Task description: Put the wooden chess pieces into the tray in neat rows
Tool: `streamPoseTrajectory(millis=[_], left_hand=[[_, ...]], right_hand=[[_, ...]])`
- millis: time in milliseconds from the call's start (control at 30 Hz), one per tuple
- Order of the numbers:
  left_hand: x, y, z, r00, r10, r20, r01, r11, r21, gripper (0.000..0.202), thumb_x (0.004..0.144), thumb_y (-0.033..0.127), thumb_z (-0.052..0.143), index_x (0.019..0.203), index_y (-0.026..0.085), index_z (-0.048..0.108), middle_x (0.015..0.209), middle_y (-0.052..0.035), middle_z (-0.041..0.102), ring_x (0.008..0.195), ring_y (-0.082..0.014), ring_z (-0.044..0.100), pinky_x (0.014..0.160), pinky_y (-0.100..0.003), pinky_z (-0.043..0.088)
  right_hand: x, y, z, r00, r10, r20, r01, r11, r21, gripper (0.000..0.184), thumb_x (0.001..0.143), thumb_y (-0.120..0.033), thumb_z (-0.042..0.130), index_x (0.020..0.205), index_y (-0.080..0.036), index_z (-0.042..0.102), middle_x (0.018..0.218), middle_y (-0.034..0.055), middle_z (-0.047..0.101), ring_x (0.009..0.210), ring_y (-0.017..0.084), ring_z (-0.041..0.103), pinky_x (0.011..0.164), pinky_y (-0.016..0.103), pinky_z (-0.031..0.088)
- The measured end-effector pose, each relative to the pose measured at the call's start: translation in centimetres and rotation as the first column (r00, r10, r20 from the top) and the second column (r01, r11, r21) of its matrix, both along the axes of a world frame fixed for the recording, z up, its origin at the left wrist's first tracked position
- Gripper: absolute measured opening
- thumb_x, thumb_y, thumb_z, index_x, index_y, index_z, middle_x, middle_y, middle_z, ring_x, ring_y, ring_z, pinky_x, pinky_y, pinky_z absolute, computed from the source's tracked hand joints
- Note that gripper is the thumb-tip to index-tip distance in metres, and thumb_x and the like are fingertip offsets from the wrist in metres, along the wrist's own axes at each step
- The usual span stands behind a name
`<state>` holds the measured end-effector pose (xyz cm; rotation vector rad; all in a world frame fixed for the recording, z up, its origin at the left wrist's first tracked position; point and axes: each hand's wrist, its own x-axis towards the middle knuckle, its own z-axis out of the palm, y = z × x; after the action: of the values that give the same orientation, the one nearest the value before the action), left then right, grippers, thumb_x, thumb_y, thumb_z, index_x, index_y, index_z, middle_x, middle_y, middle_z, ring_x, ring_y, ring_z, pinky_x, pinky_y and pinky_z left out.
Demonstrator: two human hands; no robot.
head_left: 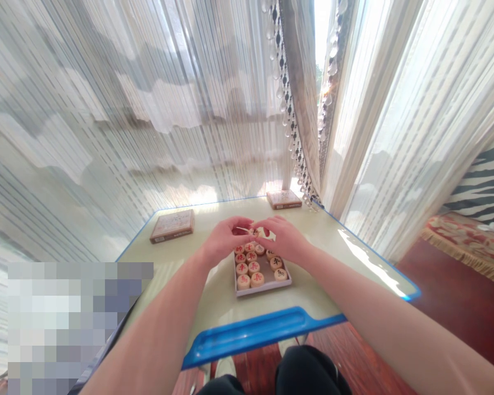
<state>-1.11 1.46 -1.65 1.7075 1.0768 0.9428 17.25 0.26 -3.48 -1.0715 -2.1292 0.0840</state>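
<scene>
Chinese chess pieces, round and pale wood, lie in an open shallow box (264, 291) on the table. Red-marked pieces (254, 267) fill its left side in columns, and black-marked ones (276, 263) run down its right side. At the box's far end, my left hand (226, 240) curls its thumb and forefinger around the left side of a chess piece (254, 232). My right hand (286, 238) meets it from the other side, thumb and forefinger bent at the same piece. The hands cover the far part of the box.
Two flat boxes lie on the pale table (214, 307): one box (172, 225) at the back left, another box (284, 199) at the back right. A blue tray edge (251, 333) runs along the front. Sheer curtains (181, 109) hang behind.
</scene>
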Motion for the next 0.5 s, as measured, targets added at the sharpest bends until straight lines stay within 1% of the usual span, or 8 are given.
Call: streamPoseTrajectory(millis=[133,267,333,400,500], left_hand=[[-0.11,0.01,-0.09,1.000,-0.006,0.020,0.006,1.000,-0.003,0.046,0.060,0.032,0.075,0.101,0.015,0.062,0.100,-0.0090,0.065,0.087,-0.0200,0.062,0.077,-0.036,0.051],[-0.01,-0.02,0.02,0.998,0.018,0.059,-0.018,1.000,-0.006,0.043,0.061,0.032,0.074,0.099,0.015,0.062,0.103,-0.0089,0.065,0.088,-0.0196,0.062,0.077,-0.034,0.050],[0.00,0.05,0.10,0.998,0.038,0.059,-0.038,0.999,-0.003,0.043,0.061,0.032,0.074,0.098,0.014,0.063,0.103,-0.0087,0.065,0.087,-0.0195,0.062,0.076,-0.034,0.050],[-0.13,0.22,0.09,0.995,0.090,0.048,-0.090,0.996,0.008,0.042,0.060,0.033,0.074,0.097,0.015,0.063,0.102,-0.0083,0.065,0.085,-0.0193,0.062,0.075,-0.034,0.050],[-0.50,0.56,-0.03,0.984,0.175,0.039,-0.176,0.984,0.032,0.044,0.059,0.035,0.073,0.098,0.016,0.063,0.100,-0.0073,0.065,0.082,-0.0188,0.063,0.075,-0.035,0.050]], right_hand=[[-0.11,-0.02,-0.07,1.000,0.008,-0.019,-0.009,1.000,-0.015,0.023,0.079,-0.031,0.059,0.099,-0.021,0.064,0.075,0.0017,0.059,0.079,0.016,0.051,0.077,0.028,0.039],[0.07,-0.16,0.15,0.998,0.025,-0.052,-0.025,1.000,-0.002,0.024,0.079,-0.026,0.058,0.102,-0.020,0.062,0.078,0.0017,0.058,0.081,0.016,0.051,0.076,0.027,0.040],[0.15,-0.25,0.34,0.998,0.003,-0.058,-0.003,1.000,-0.004,0.026,0.078,-0.025,0.059,0.102,-0.019,0.061,0.080,0.0021,0.057,0.082,0.016,0.051,0.077,0.028,0.040],[0.16,-0.28,0.44,0.998,-0.044,-0.045,0.041,0.998,-0.053,0.021,0.076,-0.025,0.058,0.096,-0.019,0.063,0.080,0.0024,0.057,0.082,0.017,0.051,0.075,0.028,0.040],[0.03,-0.13,0.34,0.994,-0.110,0.017,0.111,0.973,-0.204,0.013,0.075,-0.026,0.057,0.080,-0.020,0.067,0.075,0.0014,0.056,0.074,0.015,0.052,0.068,0.027,0.039]])
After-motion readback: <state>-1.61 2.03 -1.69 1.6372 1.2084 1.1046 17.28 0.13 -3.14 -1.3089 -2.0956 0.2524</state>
